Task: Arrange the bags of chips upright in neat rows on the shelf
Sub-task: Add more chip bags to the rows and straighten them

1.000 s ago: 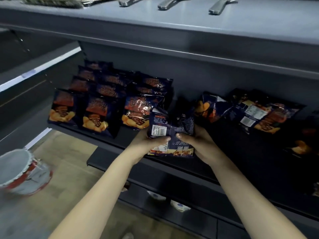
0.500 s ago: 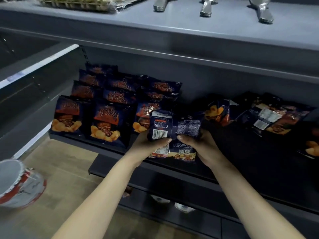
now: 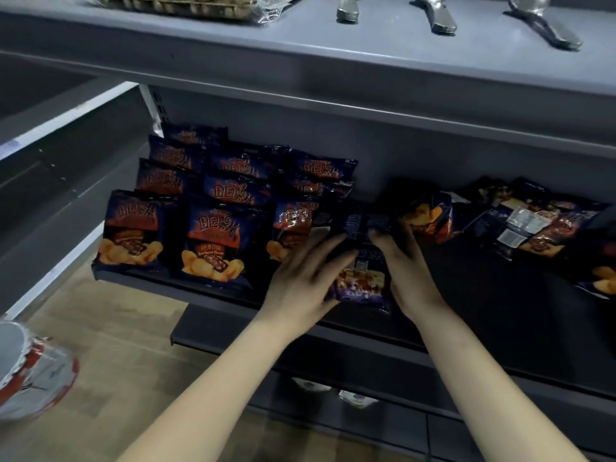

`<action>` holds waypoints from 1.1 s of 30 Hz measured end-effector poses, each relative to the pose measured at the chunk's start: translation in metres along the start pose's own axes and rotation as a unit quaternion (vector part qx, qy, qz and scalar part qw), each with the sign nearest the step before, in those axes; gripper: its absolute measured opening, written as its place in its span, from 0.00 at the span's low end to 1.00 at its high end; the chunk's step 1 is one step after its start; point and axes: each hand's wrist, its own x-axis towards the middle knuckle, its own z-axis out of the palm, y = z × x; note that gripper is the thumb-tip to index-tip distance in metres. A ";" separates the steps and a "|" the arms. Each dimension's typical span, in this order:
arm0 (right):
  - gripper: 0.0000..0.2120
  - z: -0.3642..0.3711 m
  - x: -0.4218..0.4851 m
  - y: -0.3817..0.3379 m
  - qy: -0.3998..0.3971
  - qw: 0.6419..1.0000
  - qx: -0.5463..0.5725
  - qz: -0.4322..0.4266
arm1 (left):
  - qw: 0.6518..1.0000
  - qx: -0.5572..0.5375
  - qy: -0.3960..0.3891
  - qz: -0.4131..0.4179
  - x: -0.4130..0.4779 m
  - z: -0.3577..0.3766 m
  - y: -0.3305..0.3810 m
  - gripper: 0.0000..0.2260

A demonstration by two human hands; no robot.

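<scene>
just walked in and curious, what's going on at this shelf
A person is stocking chips. The left hand and right hand hold one chip bag between them at the front of the shelf, just right of the upright rows. More loose bags lie in a heap further right.

Arms outstretched, left hand (image 3: 305, 273), right hand (image 3: 405, 266), gripping chip bag (image 3: 361, 285)

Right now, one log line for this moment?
hands: left hand and right hand hold bag | where: shelf front, right of upright rows | rest: loose bags lying at right
</scene>
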 end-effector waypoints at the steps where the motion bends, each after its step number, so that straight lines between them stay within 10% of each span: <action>1: 0.21 0.000 -0.002 -0.002 -0.015 0.999 0.038 0.009 | 0.999 -0.024 0.031 -0.021 -0.001 -0.001 -0.001 0.36; 4: 0.21 -0.008 -0.006 -0.012 -0.005 0.996 0.094 -0.003 | 0.962 -0.195 0.106 -0.156 0.004 -0.014 0.005 0.26; 10: 0.17 -0.022 -0.008 -0.007 0.038 0.998 0.051 -0.016 | 0.774 -0.493 0.158 -0.364 0.015 -0.020 0.007 0.18; 15: 0.32 -0.019 -0.017 0.001 -0.051 0.998 -0.012 0.024 | 0.685 -0.577 0.110 -0.430 0.008 -0.008 -0.001 0.35; 19: 0.18 -0.013 -0.023 0.003 -0.082 0.996 -0.010 0.029 | 0.680 -0.580 0.056 -0.444 0.004 -0.008 -0.004 0.22; 27: 0.16 0.001 -0.023 0.010 0.010 0.969 0.240 0.061 | 0.617 -0.674 0.016 -0.406 -0.007 -0.016 -0.009 0.45; 33: 0.17 0.038 -0.040 0.030 -0.070 0.969 0.202 0.120 | 0.713 -0.557 0.067 -0.421 -0.012 -0.013 0.003 0.39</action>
